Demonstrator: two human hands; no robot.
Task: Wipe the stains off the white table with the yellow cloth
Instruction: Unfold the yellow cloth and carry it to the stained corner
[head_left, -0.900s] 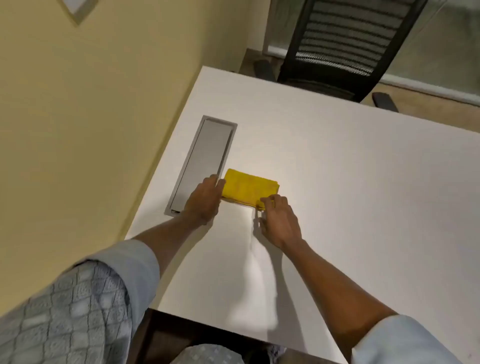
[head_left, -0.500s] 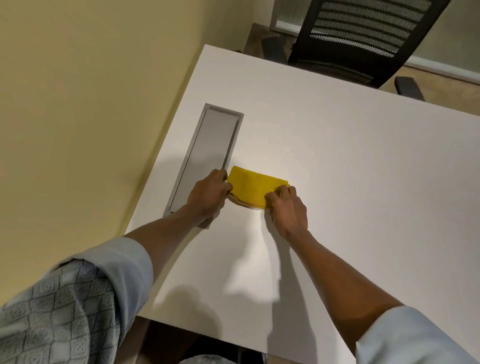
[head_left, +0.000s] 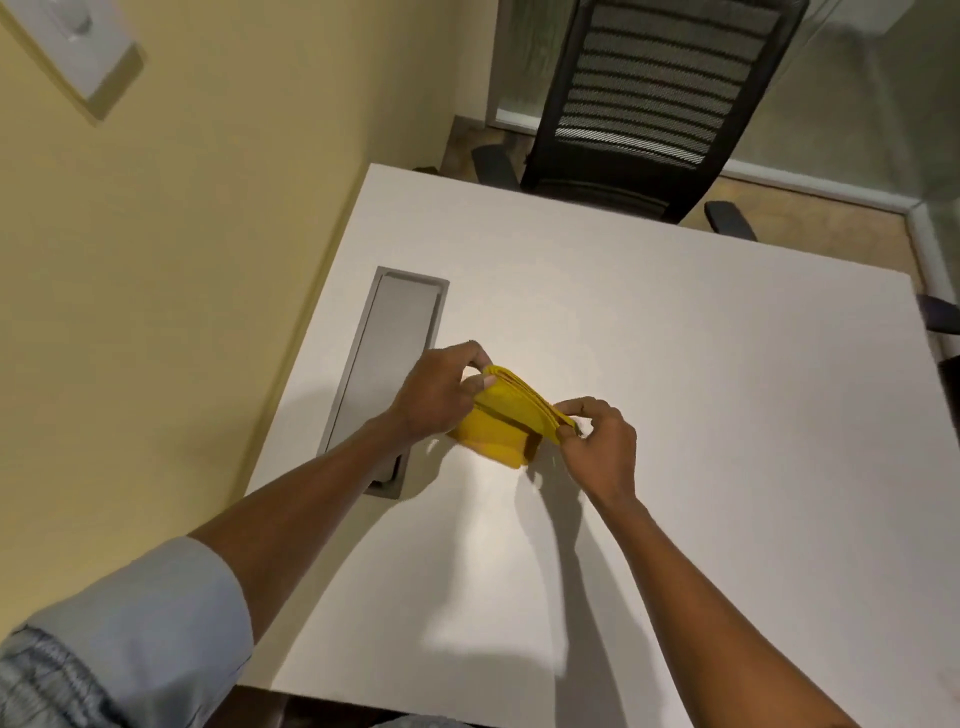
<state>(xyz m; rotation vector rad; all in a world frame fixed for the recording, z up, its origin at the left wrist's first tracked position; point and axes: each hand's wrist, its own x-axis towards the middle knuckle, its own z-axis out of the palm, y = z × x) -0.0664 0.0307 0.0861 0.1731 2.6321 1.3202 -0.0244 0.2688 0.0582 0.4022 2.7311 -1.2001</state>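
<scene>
The folded yellow cloth (head_left: 506, 421) is lifted off the white table (head_left: 701, 395), held between both hands near the table's left middle. My left hand (head_left: 436, 395) pinches its left end with thumb and fingers. At the cloth's right end, my right hand (head_left: 602, 441) pinches the stacked layers. The lower folds sag down toward the tabletop. No stains are clear to me on the table surface.
A grey cable-tray lid (head_left: 387, 364) is set into the table just left of my hands. The yellow wall (head_left: 182, 260) runs along the table's left edge. A black mesh office chair (head_left: 654, 104) stands at the far edge.
The cloth lay flat on the table with both hands at its ends; now both hands have gripped it and raised it, and its layers hang between them.
</scene>
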